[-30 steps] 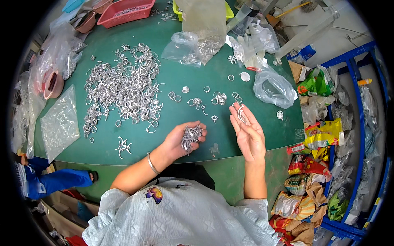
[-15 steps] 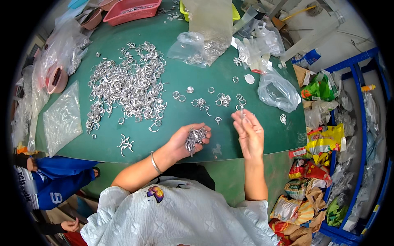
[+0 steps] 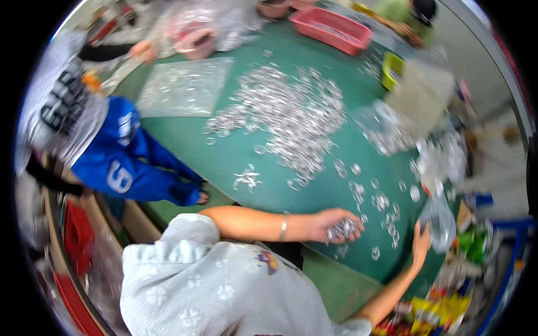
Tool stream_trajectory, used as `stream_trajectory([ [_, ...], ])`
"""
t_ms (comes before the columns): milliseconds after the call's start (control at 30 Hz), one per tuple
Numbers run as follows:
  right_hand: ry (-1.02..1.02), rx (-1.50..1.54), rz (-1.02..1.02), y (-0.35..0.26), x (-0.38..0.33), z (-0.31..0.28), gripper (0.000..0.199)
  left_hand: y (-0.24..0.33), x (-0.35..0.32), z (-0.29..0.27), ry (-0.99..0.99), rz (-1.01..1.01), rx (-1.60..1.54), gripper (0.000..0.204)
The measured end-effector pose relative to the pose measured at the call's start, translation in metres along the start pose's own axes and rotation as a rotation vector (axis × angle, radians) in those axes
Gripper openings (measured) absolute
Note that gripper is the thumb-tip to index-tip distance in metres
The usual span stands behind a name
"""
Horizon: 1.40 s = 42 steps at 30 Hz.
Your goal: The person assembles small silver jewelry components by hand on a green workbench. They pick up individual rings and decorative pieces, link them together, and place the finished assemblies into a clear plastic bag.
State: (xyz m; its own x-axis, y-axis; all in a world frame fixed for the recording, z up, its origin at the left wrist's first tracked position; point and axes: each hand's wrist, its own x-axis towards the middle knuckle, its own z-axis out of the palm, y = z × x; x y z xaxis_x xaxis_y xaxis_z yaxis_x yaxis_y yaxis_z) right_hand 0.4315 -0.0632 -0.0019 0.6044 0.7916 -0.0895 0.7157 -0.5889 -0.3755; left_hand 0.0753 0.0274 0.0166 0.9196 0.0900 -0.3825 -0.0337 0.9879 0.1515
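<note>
My left hand [image 3: 339, 225] is palm up and cupped around a heap of small silver metal rings [image 3: 342, 229], over the near edge of the green table. To its right my right hand [image 3: 420, 246] is raised beside a clear plastic bag [image 3: 441, 224]. Motion smears its fingers, and I cannot make out whether anything is between them. Small groups of silver rings [image 3: 380, 200] lie on the table beyond and between both hands. The large pile of silver rings [image 3: 288, 115] spreads across the middle, with a small separate cluster of curved silver pieces [image 3: 247, 178] nearer me.
A flat clear plastic bag [image 3: 182, 87] lies at the table's left. Pink tray [image 3: 330, 31] and yellow-green basket [image 3: 390, 71] stand at the far side, near a bag of silver pieces [image 3: 386, 131]. One person in blue trousers [image 3: 134, 151] stands left; another [image 3: 404, 22] is at the far side.
The view has swung to the right, and the picture is blurred. My right hand has moved away from the loose rings to beside the clear bag. My left hand still holds its heap.
</note>
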Motion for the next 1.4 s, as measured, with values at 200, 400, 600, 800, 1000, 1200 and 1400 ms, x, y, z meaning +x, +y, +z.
stream_trajectory([
  [200, 0.481, -0.439, -0.324, -0.009, -0.026, 0.022, 0.026, -0.005, 0.045, 0.025, -0.021, 0.015, 0.048, 0.024],
  [400, 0.368, -0.264, -0.502, -0.091, -0.057, 0.008, 0.033, 0.016, 0.088, 0.056, -0.133, -0.01, -0.002, 0.021],
  [600, 0.832, 0.05, -0.385, -0.095, -0.092, -0.025, 0.042, 0.033, 0.084, 0.063, 0.0, -0.034, 0.056, 0.024],
  [800, 0.561, 0.097, -0.125, -0.056, -0.061, -0.018, 0.05, 0.018, 0.156, 0.048, -0.321, -0.008, -0.019, 0.018],
  [1000, 0.554, 0.148, -0.254, -0.084, -0.068, -0.027, 0.036, 0.002, 0.23, 0.104, 0.348, 0.364, 0.111, 0.018],
  [1200, 0.584, 0.247, -0.155, -0.095, -0.061, -0.044, 0.039, 0.005, 0.251, 0.113, 0.382, 0.582, 0.616, 0.042],
  [1400, 0.673, 0.339, -0.223, -0.101, -0.04, -0.025, 0.03, 0.038, 0.213, 0.085, 0.182, 0.966, 1.303, 0.028],
])
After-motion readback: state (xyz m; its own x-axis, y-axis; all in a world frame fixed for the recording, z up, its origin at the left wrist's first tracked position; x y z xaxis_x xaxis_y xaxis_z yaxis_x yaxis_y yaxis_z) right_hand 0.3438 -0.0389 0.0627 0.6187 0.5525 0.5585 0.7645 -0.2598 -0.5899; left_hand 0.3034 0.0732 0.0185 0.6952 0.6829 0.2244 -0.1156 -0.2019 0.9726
